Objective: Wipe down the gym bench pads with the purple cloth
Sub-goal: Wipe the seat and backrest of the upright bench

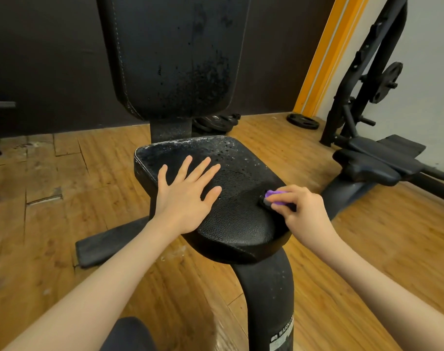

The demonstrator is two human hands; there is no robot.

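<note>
the left hand (pixel 184 191) lies flat on the near left part of the black seat pad (pixel 231 224), palm down, its fingers (pixel 203 168) straight and spread apart, pointing toward the far right. the right hand (pixel 298 211) sits at the right edge of the same pad, its fingers (pixel 283 197) curled and pinching the purple cloth (pixel 273 195), which is bunched small and pressed against the pad surface; only a bit of purple shows past the fingertips. the far part of the seat pad is speckled with droplets or pale flecks, while the near part looks dull and even. behind it the upright back pad (pixel 172 54) rises, also spotted with dark wet-looking marks. the seat stands on a curved black post (pixel 266 295) with a warning label near its bottom. the wooden floor (pixel 51 198) is worn and cracked at the left. weight plates (pixel 302 121) lie on the floor at the far right, near another black machine (pixel 373 158).
</note>
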